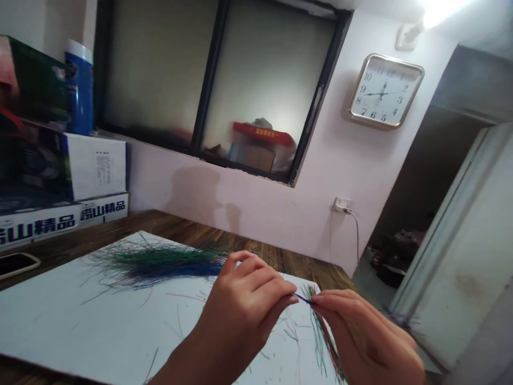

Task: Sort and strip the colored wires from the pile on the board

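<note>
A thin dark blue strand (pixel 303 298), wire-like, stretches between my two hands above the white board. My left hand (pixel 248 299) pinches one end of it between thumb and fingers. My right hand (pixel 366 331) pinches the other end, fingertips pressed together. Below and beside my right hand lies a narrow bunch of green, red and dark strands (pixel 318 326), partly covered by that hand. Behind my left hand spreads a large loose pile of green and blue strands (pixel 160 262), its right end hidden by the hand.
The white board (pixel 80 315) carries scattered strand bits and rests on a dark wooden table (pixel 168 222). A phone (pixel 18 264) lies at the left edge. Stacked boxes (pixel 98 171) and a blue canister (pixel 79 88) stand back left. A plugged-in cord (pixel 356 230) hangs on the wall.
</note>
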`<control>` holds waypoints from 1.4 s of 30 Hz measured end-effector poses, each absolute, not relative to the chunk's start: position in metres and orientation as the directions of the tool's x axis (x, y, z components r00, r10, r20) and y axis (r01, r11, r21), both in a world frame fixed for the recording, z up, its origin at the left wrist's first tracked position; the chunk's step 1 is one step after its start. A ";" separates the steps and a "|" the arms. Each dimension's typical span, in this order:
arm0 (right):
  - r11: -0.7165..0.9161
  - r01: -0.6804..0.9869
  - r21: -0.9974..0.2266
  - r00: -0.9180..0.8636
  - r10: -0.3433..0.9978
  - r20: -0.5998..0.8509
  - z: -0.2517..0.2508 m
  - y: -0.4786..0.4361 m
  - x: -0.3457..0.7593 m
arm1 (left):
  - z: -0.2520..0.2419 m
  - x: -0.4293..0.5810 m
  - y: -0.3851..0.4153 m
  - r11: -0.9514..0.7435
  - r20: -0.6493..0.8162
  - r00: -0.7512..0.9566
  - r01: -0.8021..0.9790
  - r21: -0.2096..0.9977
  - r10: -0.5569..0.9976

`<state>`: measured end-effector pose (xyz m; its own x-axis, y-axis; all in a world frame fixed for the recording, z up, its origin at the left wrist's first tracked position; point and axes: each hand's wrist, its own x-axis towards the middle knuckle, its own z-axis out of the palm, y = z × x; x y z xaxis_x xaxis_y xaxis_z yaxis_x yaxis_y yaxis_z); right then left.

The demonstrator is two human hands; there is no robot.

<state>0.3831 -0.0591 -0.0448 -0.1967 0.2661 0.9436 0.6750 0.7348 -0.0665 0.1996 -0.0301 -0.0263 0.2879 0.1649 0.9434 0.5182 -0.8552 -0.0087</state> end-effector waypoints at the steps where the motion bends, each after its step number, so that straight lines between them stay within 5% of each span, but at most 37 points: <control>1: 0.733 0.675 -0.083 -0.174 0.267 0.948 -0.045 -0.060 0.382 | -0.026 0.200 -0.030 -0.858 0.945 0.287 0.513 -0.012 0.158; 12: 0.556 0.769 -0.315 0.230 0.219 0.948 -0.051 -0.063 0.368 | -0.027 0.202 -0.036 -0.896 0.947 0.305 0.441 -0.051 0.096; 23: 0.628 0.768 -0.121 -0.079 0.280 0.957 -0.048 -0.056 0.381 | -0.024 0.195 -0.034 -0.857 0.962 0.242 0.515 -0.015 0.128; 30: 0.596 0.776 -0.209 0.021 0.307 0.952 -0.046 -0.059 0.382 | -0.024 0.197 -0.034 -0.895 0.945 0.314 0.442 -0.056 0.095; 42: 0.654 0.720 -0.232 -0.092 0.421 0.902 -0.046 -0.059 0.380 | -0.028 0.195 -0.021 -0.841 0.971 0.223 0.539 -0.055 0.080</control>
